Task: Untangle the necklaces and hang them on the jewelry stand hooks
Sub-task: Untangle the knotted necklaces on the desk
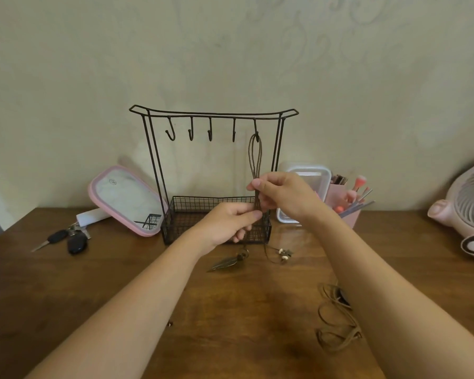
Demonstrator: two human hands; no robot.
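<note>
A black wire jewelry stand [153, 149] with several hooks and a mesh basket base stands at the back of the wooden table. A brown cord necklace [255, 157] hangs looped from the rightmost hook [256, 134]. My right hand [285, 195] pinches its cords below the loop. My left hand [230, 225] pinches the same cords a little lower. Its metal leaf pendant [225, 264] and beaded ends [283, 254] lie on the table below. Another brown cord necklace [337, 321] lies coiled on the table under my right forearm.
A pink-framed mirror [123, 201] leans left of the stand, with car keys [66, 240] in front. At the right stand a white container [309, 173], a pink holder of brushes [348, 198] and a pink fan [465, 203].
</note>
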